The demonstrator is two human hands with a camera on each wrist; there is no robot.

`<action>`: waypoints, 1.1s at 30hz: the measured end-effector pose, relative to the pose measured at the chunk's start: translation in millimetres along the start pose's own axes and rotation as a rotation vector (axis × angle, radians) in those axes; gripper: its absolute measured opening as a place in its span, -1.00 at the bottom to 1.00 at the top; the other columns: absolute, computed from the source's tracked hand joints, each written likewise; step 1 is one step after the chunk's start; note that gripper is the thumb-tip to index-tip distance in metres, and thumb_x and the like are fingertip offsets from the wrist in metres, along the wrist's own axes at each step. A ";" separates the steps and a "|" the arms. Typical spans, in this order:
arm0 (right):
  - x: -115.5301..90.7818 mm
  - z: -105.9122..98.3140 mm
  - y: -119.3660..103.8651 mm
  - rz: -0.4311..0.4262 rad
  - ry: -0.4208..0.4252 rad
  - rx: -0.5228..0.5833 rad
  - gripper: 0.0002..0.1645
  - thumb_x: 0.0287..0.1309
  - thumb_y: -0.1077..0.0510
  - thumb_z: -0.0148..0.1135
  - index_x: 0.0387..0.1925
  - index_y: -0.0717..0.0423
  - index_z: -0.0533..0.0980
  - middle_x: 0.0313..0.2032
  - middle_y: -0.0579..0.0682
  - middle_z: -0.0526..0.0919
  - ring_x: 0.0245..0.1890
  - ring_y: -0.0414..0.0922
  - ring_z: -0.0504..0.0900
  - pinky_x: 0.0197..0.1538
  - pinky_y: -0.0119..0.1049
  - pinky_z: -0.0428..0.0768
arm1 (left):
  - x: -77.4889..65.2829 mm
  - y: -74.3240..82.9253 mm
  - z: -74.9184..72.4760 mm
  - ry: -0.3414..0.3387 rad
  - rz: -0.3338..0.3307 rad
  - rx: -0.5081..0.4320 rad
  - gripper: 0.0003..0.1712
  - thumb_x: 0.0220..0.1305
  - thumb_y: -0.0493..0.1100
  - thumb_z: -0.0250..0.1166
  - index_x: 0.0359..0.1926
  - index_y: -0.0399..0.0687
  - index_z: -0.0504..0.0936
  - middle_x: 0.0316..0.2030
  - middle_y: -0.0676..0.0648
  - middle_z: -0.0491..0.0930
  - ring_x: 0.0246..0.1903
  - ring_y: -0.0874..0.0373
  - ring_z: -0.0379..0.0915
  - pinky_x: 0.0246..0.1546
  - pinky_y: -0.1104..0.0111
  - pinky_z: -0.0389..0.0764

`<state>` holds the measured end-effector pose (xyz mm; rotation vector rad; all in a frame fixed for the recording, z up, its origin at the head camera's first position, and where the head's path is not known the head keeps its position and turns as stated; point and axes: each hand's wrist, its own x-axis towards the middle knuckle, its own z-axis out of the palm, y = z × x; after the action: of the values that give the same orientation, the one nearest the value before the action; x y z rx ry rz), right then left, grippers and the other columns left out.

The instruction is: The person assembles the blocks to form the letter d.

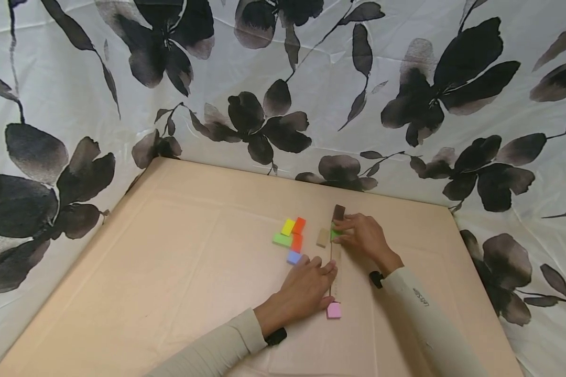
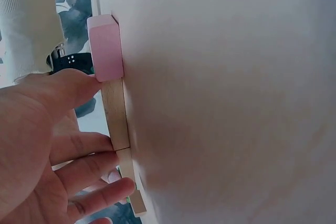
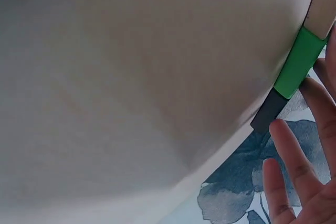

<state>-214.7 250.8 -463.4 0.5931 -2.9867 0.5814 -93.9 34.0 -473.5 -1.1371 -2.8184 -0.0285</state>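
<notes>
A narrow row of small blocks runs up the board, with a pink block [image 1: 334, 310] at the near end. Plain wooden blocks [image 2: 115, 114] follow it, then a green block [image 3: 300, 61] and a dark brown block [image 1: 339, 212] at the far end. My left hand [image 1: 304, 285] lies beside the row, its thumb at the pink block and its other fingers stretched along the wooden blocks. At the far part, my right hand [image 1: 365, 235] has thumb and index finger at the green block's two ends, pinching it. Its other fingers extend near the dark block.
Left of the row lies a tan block [image 1: 322, 237]. Farther left sit a yellow block [image 1: 288, 226], a light green block [image 1: 282, 240], two orange-red blocks [image 1: 299, 225] and a blue block [image 1: 293, 257]. Flowered cloth [image 1: 264, 63] surrounds the light brown board [image 1: 193, 235].
</notes>
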 end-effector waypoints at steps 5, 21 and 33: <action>3.2 -2.9 -0.6 0.053 0.045 0.037 -0.52 0.06 -0.01 0.65 0.05 -0.06 0.79 0.18 0.03 0.77 0.35 0.20 0.58 0.19 0.22 0.62 | 0.0 0.1 -1.0 0.016 0.006 -0.005 -0.22 0.38 0.37 0.33 0.46 0.09 0.57 0.39 0.12 0.60 -0.05 0.16 0.48 -0.18 0.36 0.27; 40.1 -1.5 16.0 0.252 0.010 0.113 -0.49 0.30 0.06 0.49 0.26 0.00 0.67 0.32 0.15 0.64 0.37 0.30 0.54 0.30 0.25 0.55 | 0.1 1.0 0.1 0.016 0.005 0.004 -0.21 0.37 0.38 0.33 0.46 0.11 0.57 0.40 0.13 0.59 -0.02 0.17 0.48 -0.18 0.36 0.26; 43.8 -4.5 17.9 0.208 -0.029 0.168 -0.49 0.30 0.13 0.48 0.27 0.01 0.66 0.34 0.12 0.62 0.45 0.27 0.48 0.43 0.26 0.44 | 1.6 -0.3 -3.3 0.002 -0.003 0.013 -0.22 0.38 0.37 0.33 0.46 0.11 0.56 0.40 0.12 0.59 -0.05 0.16 0.48 -0.18 0.35 0.28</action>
<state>-262.1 252.0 -460.6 0.3010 -3.0690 0.8506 -94.9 34.7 -470.1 -1.1288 -2.8143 -0.0109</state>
